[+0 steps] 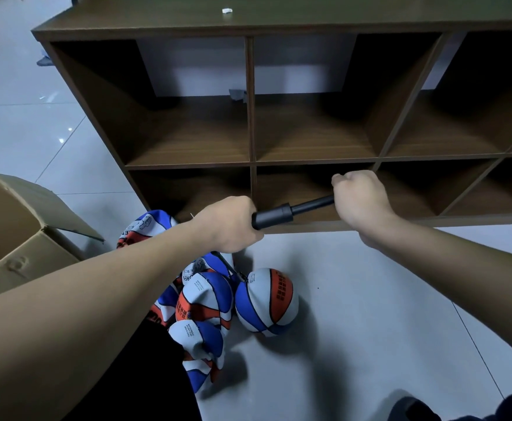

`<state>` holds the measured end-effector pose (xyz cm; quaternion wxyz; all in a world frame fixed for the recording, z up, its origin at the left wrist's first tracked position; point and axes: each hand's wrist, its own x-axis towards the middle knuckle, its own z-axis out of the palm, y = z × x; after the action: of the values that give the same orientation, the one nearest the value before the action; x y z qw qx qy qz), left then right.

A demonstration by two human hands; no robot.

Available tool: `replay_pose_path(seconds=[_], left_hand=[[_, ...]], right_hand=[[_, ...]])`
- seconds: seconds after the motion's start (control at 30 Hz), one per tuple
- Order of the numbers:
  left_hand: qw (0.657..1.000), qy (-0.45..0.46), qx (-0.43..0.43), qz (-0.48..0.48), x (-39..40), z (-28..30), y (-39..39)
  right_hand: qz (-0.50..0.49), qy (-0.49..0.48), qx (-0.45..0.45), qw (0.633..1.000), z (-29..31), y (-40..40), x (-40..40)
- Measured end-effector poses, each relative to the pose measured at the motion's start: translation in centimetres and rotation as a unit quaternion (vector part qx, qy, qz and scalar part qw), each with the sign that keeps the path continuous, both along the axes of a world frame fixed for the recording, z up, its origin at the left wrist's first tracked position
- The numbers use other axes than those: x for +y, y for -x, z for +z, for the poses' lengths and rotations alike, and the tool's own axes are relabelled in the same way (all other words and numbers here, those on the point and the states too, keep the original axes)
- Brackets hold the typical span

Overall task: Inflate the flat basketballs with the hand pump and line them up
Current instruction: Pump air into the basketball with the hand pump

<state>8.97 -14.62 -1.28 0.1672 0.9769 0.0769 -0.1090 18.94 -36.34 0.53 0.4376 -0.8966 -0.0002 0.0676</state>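
A black hand pump (285,212) is held across the middle of the view, in front of the shelf's lower row. My left hand (229,224) grips its thick barrel. My right hand (359,197) grips the handle end, and the thin rod shows between the two hands, drawn partly out. On the floor below lie several flat blue, white and orange basketballs (201,302) in a heap. One rounder ball (267,302) rests just to their right. A thin hose (227,265) runs down from under my left hand toward the balls; its end is hidden.
A dark wooden cubby shelf (250,161) stands on the tiled floor straight ahead, its compartments open toward me. An open cardboard box (20,232) sits at the left. My dark-clothed legs show at the bottom edge.
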Motion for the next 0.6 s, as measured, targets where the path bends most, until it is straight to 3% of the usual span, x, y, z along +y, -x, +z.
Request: replay_pose_path(seconds=[0.17,0.43,0.6], left_hand=[[1.0,0.01,-0.01,0.005,-0.9,0.3,0.3],[0.999,-0.038,0.01,-0.017,-2.0,0.1,1.0],[1.0,-0.022,0.009,-0.014,-2.6,0.4,1.1]], right_hand=[[0.025,0.01,-0.026,0.999,0.3,1.4,1.2],[0.074,0.015,0.03,0.997,-2.3,4.5,1.9],[0.097,0.011,0.029,0.995,-1.9,5.0,2.2]])
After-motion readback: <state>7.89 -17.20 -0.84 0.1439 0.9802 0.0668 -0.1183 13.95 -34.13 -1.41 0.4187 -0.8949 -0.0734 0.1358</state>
